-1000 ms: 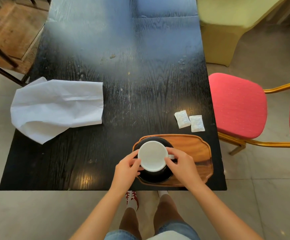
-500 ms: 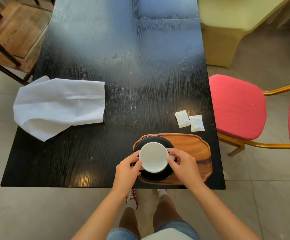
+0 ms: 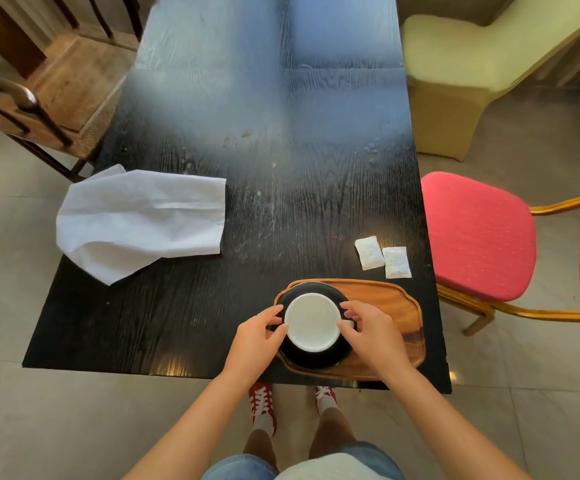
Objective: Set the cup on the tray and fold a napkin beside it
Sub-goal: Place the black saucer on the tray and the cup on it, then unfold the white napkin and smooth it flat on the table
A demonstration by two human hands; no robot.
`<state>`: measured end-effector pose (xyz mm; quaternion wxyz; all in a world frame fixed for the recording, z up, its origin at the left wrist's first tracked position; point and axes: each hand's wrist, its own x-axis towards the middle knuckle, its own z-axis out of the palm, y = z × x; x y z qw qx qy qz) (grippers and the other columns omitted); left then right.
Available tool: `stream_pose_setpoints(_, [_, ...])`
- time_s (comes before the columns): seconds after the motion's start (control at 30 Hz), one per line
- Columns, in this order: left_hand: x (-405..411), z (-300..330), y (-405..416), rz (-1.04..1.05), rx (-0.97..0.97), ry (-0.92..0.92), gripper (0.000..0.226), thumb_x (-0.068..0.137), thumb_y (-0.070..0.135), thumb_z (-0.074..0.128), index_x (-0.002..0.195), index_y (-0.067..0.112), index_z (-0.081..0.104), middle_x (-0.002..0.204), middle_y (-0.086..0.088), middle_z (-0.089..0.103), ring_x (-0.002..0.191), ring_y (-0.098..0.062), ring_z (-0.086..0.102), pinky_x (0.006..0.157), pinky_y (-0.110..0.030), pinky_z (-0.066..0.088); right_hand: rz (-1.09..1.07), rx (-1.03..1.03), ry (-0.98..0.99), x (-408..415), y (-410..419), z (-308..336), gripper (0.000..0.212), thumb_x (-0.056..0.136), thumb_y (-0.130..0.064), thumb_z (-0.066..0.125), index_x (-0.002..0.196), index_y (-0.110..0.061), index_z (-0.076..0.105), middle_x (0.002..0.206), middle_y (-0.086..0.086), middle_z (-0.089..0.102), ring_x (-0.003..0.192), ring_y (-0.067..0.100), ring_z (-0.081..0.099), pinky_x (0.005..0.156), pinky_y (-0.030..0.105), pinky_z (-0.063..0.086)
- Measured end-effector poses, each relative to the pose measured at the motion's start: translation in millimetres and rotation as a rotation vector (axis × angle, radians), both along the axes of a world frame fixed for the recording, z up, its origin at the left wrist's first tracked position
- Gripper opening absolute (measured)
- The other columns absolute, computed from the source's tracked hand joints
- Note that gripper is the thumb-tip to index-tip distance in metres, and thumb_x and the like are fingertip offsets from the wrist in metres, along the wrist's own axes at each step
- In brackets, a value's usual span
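Cup: the white cup (image 3: 312, 322) sits on a black saucer (image 3: 311, 356), low in the frame just right of centre; its handle points toward the right side of the picture, mostly covered by fingers.
Saucer: it rests on the left end of the wooden tray (image 3: 404, 315), its left rim reaching the tray's left edge.
Tray: it lies at the near right corner of the black table (image 3: 264, 150), its right half bare.
Left hand: the left hand (image 3: 253, 342) comes up from the bottom of the frame, fingers curled, thumb and fingertips against the cup's left side and the saucer rim.
Right hand: the right hand (image 3: 373, 336) mirrors it on the other side, fingers bent over the handle and the cup's right wall; whether it actually pinches the handle cannot be told.
Napkin: the white napkin (image 3: 139, 221) lies loosely spread and creased at the left of the frame, one corner hanging past the table's left edge, well apart from the tray.
Packets: two small white packets (image 3: 382, 257) lie side by side on the table just above the tray's right part.
Chairs: a red-cushioned chair (image 3: 479, 237) stands at the right edge, a pale yellow covered chair (image 3: 461, 71) in the upper right, a dark wooden chair (image 3: 21, 109) in the upper left.
Person: bare forearms, denim shorts and red shoes (image 3: 263, 403) show at the bottom.
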<state>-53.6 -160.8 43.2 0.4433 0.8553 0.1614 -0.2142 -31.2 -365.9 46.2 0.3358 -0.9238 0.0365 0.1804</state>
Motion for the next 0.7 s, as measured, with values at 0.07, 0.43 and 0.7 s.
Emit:
stream_pose_setpoints(0.07, [7.3,10.8,9.1,-0.102,0.133,-0.043,0.035,0.09,0.03,0.057,0.125,0.026,0.054,0.099,0.012,0.064,0.08,0.0,0.06,0.07,-0.016,0.048,0.055,-0.092,-0.055,10.1,0.6,10.7,0.032,0.086,-0.033,0.061,0.117,-0.024,0.059,0.107,-0.006,0.066,0.087,0.003,0.056,0.069,0.016,0.045])
stream_pose_setpoints(0.43, [36.7,83.9,76.7,-0.096,0.589,-0.264,0.031,0.09,0.037,0.052,0.118,0.023,0.056,0.102,0.008,0.062,0.081,-0.006,0.057,0.07,-0.021,0.047,0.603,-0.261,-0.375,88.9,90.3,78.0,0.037,0.091,-0.038,0.048,0.124,-0.023,0.051,0.115,-0.002,0.06,0.105,0.021,0.053,0.08,0.032,0.046])
stream_pose_setpoints(0.7, [14.8,91.7,150.8,0.104,0.665,-0.253,0.035,0.09,0.033,0.055,0.121,0.018,0.057,0.113,0.001,0.066,0.1,-0.015,0.062,0.084,-0.029,0.05,0.836,-0.226,-0.441,98.5,186.5,93.8,0.038,0.092,-0.033,0.047,0.127,-0.019,0.047,0.124,0.001,0.053,0.112,0.023,0.048,0.084,0.035,0.047])
